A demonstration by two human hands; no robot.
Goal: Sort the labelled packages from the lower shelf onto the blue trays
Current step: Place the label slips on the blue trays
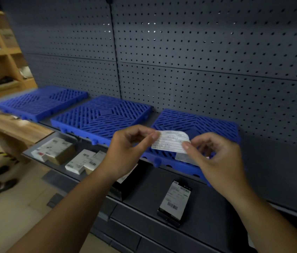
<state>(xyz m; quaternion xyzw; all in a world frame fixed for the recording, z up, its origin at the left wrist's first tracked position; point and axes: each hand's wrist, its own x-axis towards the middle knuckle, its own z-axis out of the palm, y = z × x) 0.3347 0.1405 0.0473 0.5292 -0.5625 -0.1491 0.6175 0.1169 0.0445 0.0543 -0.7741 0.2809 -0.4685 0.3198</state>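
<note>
Both hands raised in front of the right blue tray (197,121), pinching one white paper label (170,141) between them. Left hand (125,150) grips the label's left edge, thumb and forefinger closed on it; right hand (215,157) grips the lower right corner the same way. Label curls at its top right; printed in ruled rows of small text, too blurred to read. A pale strip hangs below it by the right hand, nature unclear.

Three blue slotted trays in a row on the upper shelf: left tray (42,103), middle tray (102,115), right tray; nothing lies on them.

Lower shelf (149,185) carries the packages: a brown box with white labels (56,148) far left, white labelled packages (84,160) beside it, a black package with a barcode label (176,201) at right. Barcodes visible, text illegible.

Grey pegboard (198,52) behind.
</note>
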